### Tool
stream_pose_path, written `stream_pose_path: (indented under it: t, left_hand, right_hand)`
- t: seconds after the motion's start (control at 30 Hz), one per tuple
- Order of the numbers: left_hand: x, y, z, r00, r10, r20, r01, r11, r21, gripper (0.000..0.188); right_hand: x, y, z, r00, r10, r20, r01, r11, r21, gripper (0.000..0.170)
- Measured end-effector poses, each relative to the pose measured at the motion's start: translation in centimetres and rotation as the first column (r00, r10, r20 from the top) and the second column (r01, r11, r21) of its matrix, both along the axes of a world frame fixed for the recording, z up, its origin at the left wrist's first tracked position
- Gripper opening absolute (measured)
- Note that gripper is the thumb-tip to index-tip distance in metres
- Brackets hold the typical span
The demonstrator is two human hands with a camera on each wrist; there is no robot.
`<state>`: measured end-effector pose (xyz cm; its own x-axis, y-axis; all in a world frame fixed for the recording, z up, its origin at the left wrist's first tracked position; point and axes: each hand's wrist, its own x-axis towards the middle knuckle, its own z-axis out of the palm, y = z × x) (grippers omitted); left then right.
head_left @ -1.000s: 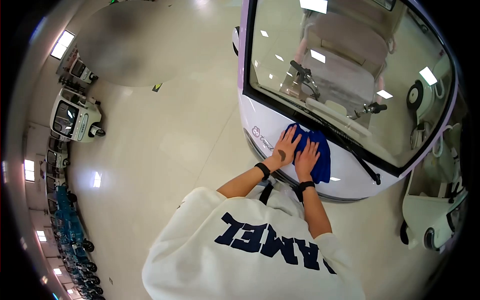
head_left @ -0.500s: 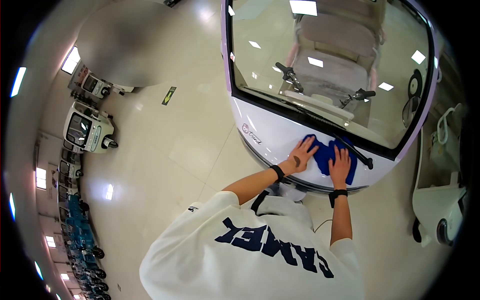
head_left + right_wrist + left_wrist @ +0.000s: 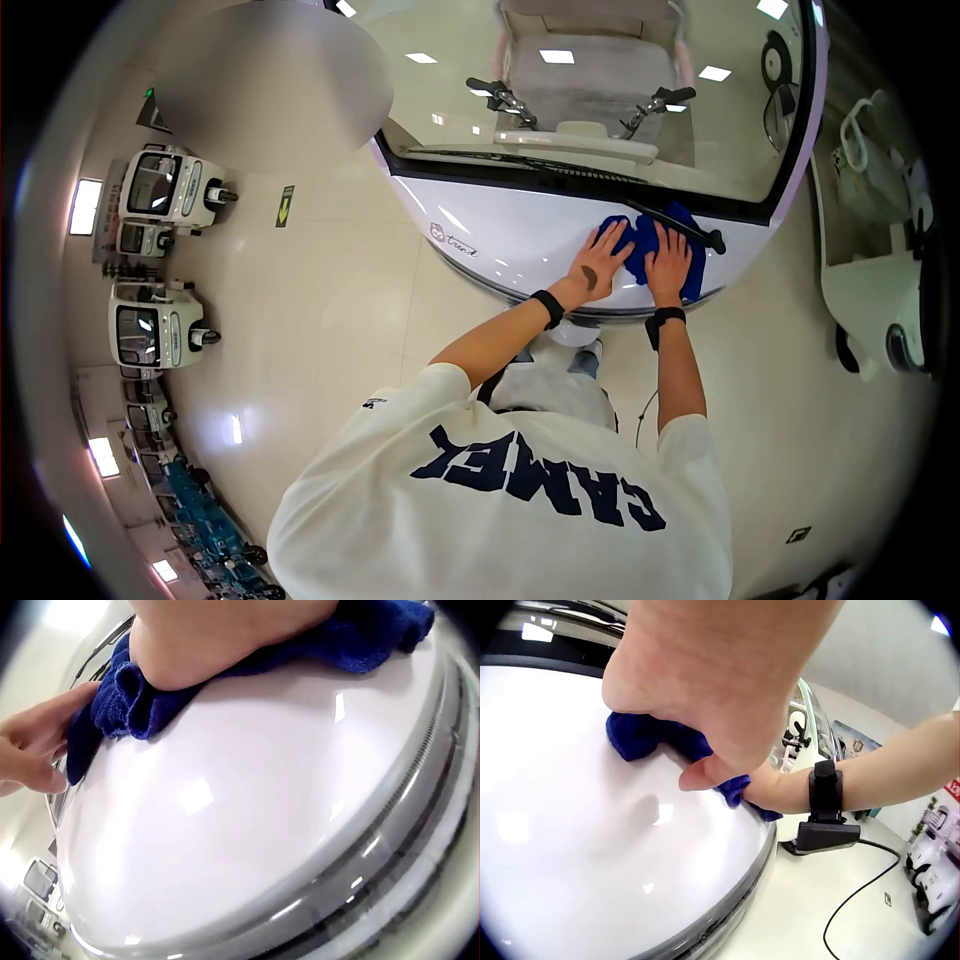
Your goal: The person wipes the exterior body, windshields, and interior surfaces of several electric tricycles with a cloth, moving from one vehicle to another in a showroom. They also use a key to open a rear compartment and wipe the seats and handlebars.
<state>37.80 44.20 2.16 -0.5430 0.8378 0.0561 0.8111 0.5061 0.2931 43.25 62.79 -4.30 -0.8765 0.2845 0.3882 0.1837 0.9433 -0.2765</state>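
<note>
A bunched blue cloth (image 3: 640, 243) lies on the glossy white front panel (image 3: 510, 235) of a small vehicle, below its windshield. My left hand (image 3: 597, 268) rests on the cloth's left part with fingers stretched forward. Beside it, my right hand (image 3: 668, 266) presses on the right part, its fingers also extended. Folds of the cloth (image 3: 634, 737) stick out past the left hand in the left wrist view. From the right wrist, the cloth (image 3: 367, 641) shows crumpled under the palm, whose fingers are hidden there.
A black wiper arm (image 3: 680, 226) runs along the windshield's lower edge, right by the cloth. The "trend" lettering (image 3: 460, 247) marks the panel's left side. Another pale vehicle (image 3: 875, 300) stands at the right. Several three-wheelers (image 3: 155, 325) line the left side.
Both hands have slid the cloth rightward across the panel, up to the wiper's right end. The cloth now spreads wider between them. The head view has turned, bringing the vehicle more square on.
</note>
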Motion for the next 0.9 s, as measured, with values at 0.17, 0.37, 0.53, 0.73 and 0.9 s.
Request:
stream_pose_path:
  t: [0.17,0.37,0.53,0.73,0.9]
  left_hand:
    - [-1.9,-3.0,-0.1,0.999,-0.036,-0.029,0.039,0.993,0.115,0.070]
    - [-6.8,-12.8,-0.2,0.994,0.090,-0.067,-0.081,0.988,0.131,0.071]
    - [-12.7,-23.3,0.4,0.971,0.218,-0.101,-0.193,0.958,0.212,0.066]
    - [-15.9,-30.1,-0.4,0.933,0.353,-0.066,-0.338,0.925,0.172,0.075]
    - [-13.3,-33.1,-2.7,0.864,0.498,0.072,-0.501,0.839,0.214,0.071]
  right_hand:
    - [-2.2,-4.7,-0.7,0.962,-0.267,-0.052,0.266,0.964,-0.029,0.061]
    - [-5.4,-14.9,0.2,0.982,-0.185,-0.020,0.184,0.981,-0.069,0.071]
    - [-10.3,-24.7,2.1,0.996,0.049,0.080,-0.049,0.999,-0.009,0.077]
    - [-14.8,-32.4,2.4,0.979,0.177,0.105,-0.179,0.984,0.009,0.080]
    - [-15.2,-35.1,2.7,0.905,0.391,0.167,-0.403,0.914,0.043,0.073]
